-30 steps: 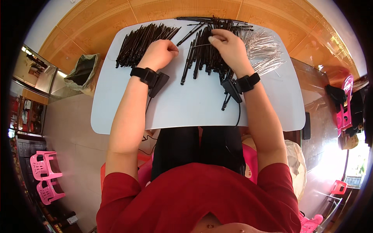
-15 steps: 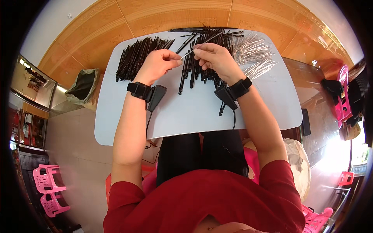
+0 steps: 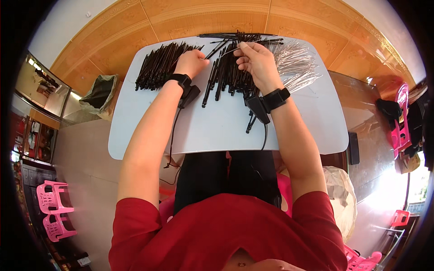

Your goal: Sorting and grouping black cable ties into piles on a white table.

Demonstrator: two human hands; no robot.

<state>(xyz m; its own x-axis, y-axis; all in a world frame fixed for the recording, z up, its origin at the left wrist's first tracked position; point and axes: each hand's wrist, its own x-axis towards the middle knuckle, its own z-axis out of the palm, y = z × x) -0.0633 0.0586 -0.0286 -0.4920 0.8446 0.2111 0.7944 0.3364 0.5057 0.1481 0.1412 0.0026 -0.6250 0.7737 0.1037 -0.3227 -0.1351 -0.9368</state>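
My right hand pinches a thin silvery metal rod between thumb and fingers, above a middle pile of slender black rods with knobbed ends. My left hand is closed, with fingers curled, by the right edge of another pile of black rods; what its fingertips hold, if anything, is hidden. Beside my right hand, bare silvery metal rods lie fanned on the white table. Each wrist wears a black strap with a small dark device and cable.
A tiled wall stands behind the table. An open lined bin is at the left. Pink plastic chairs stand on the floor at far left. A pale sack sits right of my legs.
My left hand has left the silvery rod and moved away toward the left pile. My right hand still holds the rod and has shifted slightly right and up.
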